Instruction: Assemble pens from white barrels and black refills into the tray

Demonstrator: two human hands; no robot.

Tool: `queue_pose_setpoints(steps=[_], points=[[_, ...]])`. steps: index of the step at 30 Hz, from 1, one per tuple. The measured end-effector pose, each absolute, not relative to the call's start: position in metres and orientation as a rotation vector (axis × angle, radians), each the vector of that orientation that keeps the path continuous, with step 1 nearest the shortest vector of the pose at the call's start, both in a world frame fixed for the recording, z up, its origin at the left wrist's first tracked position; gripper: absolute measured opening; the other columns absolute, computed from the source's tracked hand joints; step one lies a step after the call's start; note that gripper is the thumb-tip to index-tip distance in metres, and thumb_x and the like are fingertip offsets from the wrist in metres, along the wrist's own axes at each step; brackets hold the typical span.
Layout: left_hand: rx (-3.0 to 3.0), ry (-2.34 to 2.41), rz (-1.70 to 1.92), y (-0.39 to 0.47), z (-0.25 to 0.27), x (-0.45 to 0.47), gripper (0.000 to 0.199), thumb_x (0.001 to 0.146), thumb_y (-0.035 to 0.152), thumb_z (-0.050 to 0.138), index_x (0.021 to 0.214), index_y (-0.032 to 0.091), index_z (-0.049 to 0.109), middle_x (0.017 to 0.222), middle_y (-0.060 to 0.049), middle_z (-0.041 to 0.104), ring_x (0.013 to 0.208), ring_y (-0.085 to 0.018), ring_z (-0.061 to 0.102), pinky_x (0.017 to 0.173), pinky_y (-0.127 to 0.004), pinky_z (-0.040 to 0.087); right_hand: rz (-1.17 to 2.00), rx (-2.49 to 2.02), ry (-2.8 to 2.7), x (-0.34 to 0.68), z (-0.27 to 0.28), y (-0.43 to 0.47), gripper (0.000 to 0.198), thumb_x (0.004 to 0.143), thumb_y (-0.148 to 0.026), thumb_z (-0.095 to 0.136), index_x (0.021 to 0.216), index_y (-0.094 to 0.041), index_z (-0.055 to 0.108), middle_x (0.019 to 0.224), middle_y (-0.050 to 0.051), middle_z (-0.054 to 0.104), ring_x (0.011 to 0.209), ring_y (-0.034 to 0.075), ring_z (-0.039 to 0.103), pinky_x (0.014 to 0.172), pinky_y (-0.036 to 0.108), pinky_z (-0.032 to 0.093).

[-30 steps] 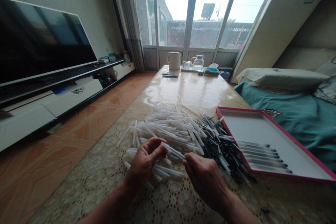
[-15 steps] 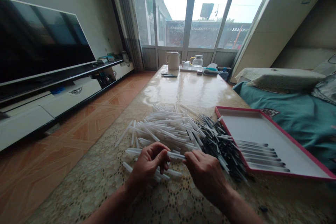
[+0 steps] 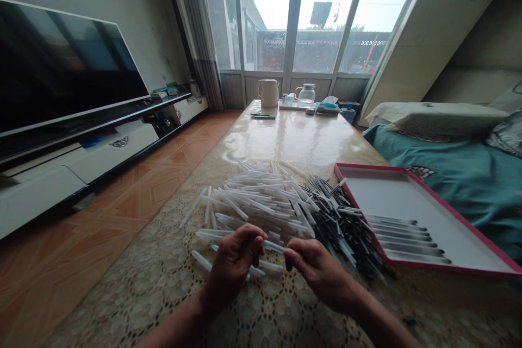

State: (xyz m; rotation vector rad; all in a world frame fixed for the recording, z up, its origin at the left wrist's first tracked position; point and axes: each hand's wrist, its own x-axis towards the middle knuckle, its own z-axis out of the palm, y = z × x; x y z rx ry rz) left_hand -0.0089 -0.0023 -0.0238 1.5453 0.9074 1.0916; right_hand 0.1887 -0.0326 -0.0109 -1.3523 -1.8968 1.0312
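Note:
A translucent white pen barrel (image 3: 274,247) spans the gap between my two hands, tilted slightly down to the right. My left hand (image 3: 234,261) is closed around its left end, which the fingers hide. At its other end my right hand (image 3: 316,269) pinches with thumb and forefinger. Behind them lies a heap of loose white pen barrels (image 3: 256,190), and a few more lie beneath and beside my left hand. To the right is a pile of thin black pen refills (image 3: 342,228). Several assembled pens (image 3: 403,236) with dark tips lie in a row inside a pink-rimmed tray (image 3: 460,223).
The long table (image 3: 281,138) has a patterned cover. At its far end stand a beige jug (image 3: 268,93), a glass pitcher (image 3: 306,95) and a tissue pack (image 3: 327,107). A teal-covered seat (image 3: 448,168) is on the right, a television (image 3: 69,65) on the left.
My right hand has dipped slightly, and the barrel between the hands now slopes more to the right. My left hand is a little lower. The heaps and the tray look the same.

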Motion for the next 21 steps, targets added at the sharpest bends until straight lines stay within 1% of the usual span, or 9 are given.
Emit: queue_pose_setpoints(steps=[2, 4, 7, 9, 10, 12, 15, 18, 21], points=[[1.546, 0.912, 1.076, -0.001, -0.025, -0.008, 0.020, 0.090, 0.035, 0.055, 0.085, 0.017, 0.062, 0.062, 0.002, 0.056, 0.051, -0.008, 0.048, 0.049, -0.020, 0.040, 1.144, -1.304, -1.850, 0.190, -0.010, -0.030, 0.041, 0.094, -0.041, 0.041, 0.065, -0.016, 0.056, 0.058, -0.003, 0.045, 0.057, 0.011, 0.044, 0.056, 0.022, 0.034], [1.501, 0.924, 1.046, 0.001, -0.027, -0.006, 0.021, 0.090, 0.036, 0.055, 0.091, 0.017, 0.063, 0.063, 0.002, 0.057, 0.051, -0.009, 0.049, 0.049, -0.020, 0.041, 1.159, -1.308, -1.845, 0.192, -0.012, -0.028, 0.040, 0.093, -0.041, 0.042, 0.066, -0.016, 0.058, 0.058, -0.003, 0.045, 0.057, 0.011, 0.043, 0.055, 0.022, 0.034], [1.477, 0.984, 1.035, 0.004, -0.028, -0.004, 0.034, 0.089, 0.037, 0.056, 0.116, 0.018, 0.057, 0.070, 0.001, 0.059, 0.054, -0.010, 0.053, 0.050, -0.021, 0.043, 0.956, -1.405, -1.877, 0.198, -0.016, -0.025, 0.034, 0.094, -0.038, 0.043, 0.075, -0.017, 0.062, 0.063, -0.001, 0.053, 0.060, 0.012, 0.048, 0.058, 0.023, 0.036], [1.504, 1.049, 1.098, 0.006, -0.028, -0.004, 0.046, 0.088, 0.038, 0.057, 0.129, 0.018, 0.049, 0.072, 0.002, 0.059, 0.054, -0.011, 0.054, 0.051, -0.022, 0.045, 0.779, -1.473, -1.820, 0.206, -0.015, -0.022, 0.029, 0.095, -0.037, 0.041, 0.090, -0.017, 0.062, 0.067, 0.000, 0.057, 0.061, 0.014, 0.052, 0.058, 0.024, 0.037], [1.512, 1.080, 1.136, 0.007, -0.028, -0.005, 0.048, 0.088, 0.038, 0.057, 0.130, 0.018, 0.047, 0.072, 0.002, 0.058, 0.053, -0.011, 0.053, 0.051, -0.022, 0.045, 0.711, -1.499, -1.758, 0.212, -0.012, -0.021, 0.029, 0.095, -0.037, 0.040, 0.099, -0.017, 0.060, 0.068, 0.000, 0.058, 0.061, 0.014, 0.053, 0.057, 0.024, 0.037], [1.513, 1.114, 1.184, 0.008, -0.028, -0.006, 0.048, 0.089, 0.039, 0.055, 0.130, 0.017, 0.047, 0.068, 0.003, 0.057, 0.051, -0.011, 0.051, 0.049, -0.022, 0.044, 0.618, -1.526, -1.620, 0.227, -0.002, -0.018, 0.031, 0.096, -0.038, 0.037, 0.110, -0.017, 0.054, 0.068, 0.001, 0.059, 0.059, 0.015, 0.054, 0.056, 0.024, 0.040], [1.522, 1.115, 1.177, 0.008, -0.029, -0.008, 0.045, 0.088, 0.040, 0.055, 0.126, 0.015, 0.049, 0.065, 0.003, 0.057, 0.049, -0.011, 0.050, 0.047, -0.022, 0.043, 0.491, -1.591, -1.471, 0.258, 0.019, -0.015, 0.031, 0.096, -0.040, 0.035, 0.113, -0.017, 0.048, 0.074, 0.003, 0.064, 0.061, 0.017, 0.059, 0.059, 0.026, 0.044], [1.508, 1.126, 1.187, 0.008, -0.029, -0.009, 0.043, 0.088, 0.040, 0.056, 0.123, 0.016, 0.051, 0.065, 0.003, 0.058, 0.051, -0.012, 0.052, 0.047, -0.022, 0.042, 0.244, -1.825, -1.422, 0.302, 0.034, -0.011, 0.022, 0.092, -0.033, 0.043, 0.104, -0.019, 0.054, 0.083, 0.007, 0.069, 0.075, 0.021, 0.066, 0.066, 0.029, 0.046], [1.475, 1.139, 1.211, 0.009, -0.028, -0.009, 0.041, 0.087, 0.040, 0.056, 0.120, 0.017, 0.053, 0.064, 0.003, 0.059, 0.050, -0.012, 0.052, 0.045, -0.021, 0.042, -0.108, -2.161, -1.468, 0.349, 0.032, -0.004, 0.016, 0.087, -0.023, 0.049, 0.098, -0.018, 0.061, 0.093, 0.010, 0.069, 0.089, 0.023, 0.065, 0.073, 0.029, 0.044]])
